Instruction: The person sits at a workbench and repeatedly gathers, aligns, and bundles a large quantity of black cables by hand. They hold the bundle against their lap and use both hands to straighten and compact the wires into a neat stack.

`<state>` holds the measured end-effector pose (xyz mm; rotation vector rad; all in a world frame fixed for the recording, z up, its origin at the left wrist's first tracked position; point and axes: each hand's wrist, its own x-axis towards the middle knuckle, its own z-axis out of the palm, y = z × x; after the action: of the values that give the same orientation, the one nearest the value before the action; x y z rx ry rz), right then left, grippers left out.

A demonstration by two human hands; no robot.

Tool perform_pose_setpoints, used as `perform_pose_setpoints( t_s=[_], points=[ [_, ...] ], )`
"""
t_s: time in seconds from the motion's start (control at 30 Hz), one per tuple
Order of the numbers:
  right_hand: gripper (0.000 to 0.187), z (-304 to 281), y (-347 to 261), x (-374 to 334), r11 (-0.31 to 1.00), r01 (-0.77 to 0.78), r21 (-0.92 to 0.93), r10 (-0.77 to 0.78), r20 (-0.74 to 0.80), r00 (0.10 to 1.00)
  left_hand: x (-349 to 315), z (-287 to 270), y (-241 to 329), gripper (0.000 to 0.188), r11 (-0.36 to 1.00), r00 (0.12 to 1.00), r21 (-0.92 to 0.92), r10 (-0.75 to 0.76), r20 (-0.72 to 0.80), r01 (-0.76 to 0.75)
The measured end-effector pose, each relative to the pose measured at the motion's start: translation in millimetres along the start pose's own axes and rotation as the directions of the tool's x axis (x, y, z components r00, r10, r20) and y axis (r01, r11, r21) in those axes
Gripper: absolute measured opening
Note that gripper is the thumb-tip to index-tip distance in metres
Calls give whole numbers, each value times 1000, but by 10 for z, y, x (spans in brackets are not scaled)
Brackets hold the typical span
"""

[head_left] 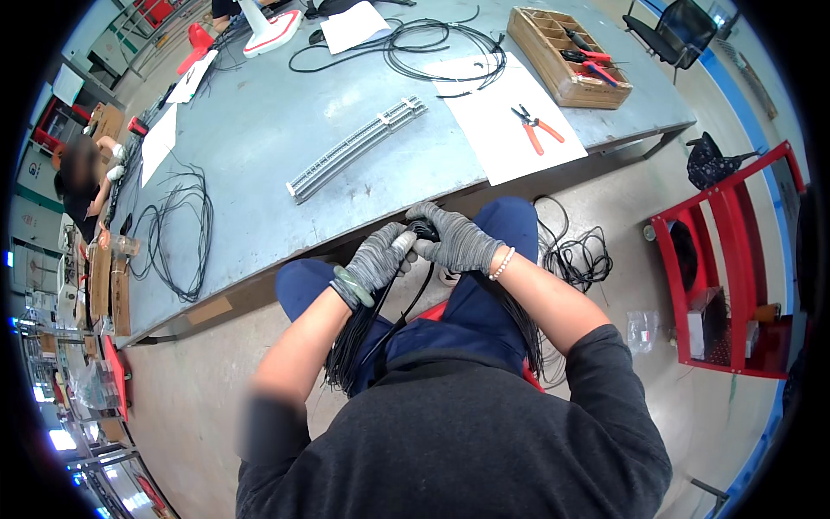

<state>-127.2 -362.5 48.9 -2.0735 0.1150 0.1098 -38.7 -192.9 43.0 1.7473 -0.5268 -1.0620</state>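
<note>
Both my hands wear grey knit gloves and meet over my lap, just off the near edge of the workbench (251, 227). My left hand (379, 258) is closed on a bundle of thin black wires (350, 350), whose loose ends fan down over my left thigh. From the other side my right hand (456, 242) closes round the same bundle, where it bunches into a dark knot or coil (423, 229) between my fingers. More black strands hang beneath my right forearm. What exactly the fingertips do there is partly hidden.
On the bench lie a grey terminal-block strip (354, 147), orange-handled wire strippers (536, 130) on white paper, a wooden tool box (571, 60) and coiled black cables (186, 229). Black cable lies on the floor (575, 251) beside a red cart (726, 268). A person (82, 173) works at far left.
</note>
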Motion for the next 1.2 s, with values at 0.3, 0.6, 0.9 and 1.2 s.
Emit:
perform_pose_setpoints(
  t_s=[0.3,0.6,0.9,1.2],
  points=[
    [44,302,-46,-72,751,-97,-653,-291,-461,838,227,-56,-81,30,991,994,-76,-109,-31,106],
    [16,323,-42,50,756,-135,-640,-161,-383,910,342,-36,-120,30,974,974,-62,-220,-53,216],
    [19,426,-68,-124,812,-179,-555,-45,-366,929,289,-114,-127,28,950,980,-244,-199,-2,193],
    [31,586,-63,-136,733,-146,-665,-30,-246,969,354,-27,-117,23,987,985,69,-134,-104,142]
  ],
)
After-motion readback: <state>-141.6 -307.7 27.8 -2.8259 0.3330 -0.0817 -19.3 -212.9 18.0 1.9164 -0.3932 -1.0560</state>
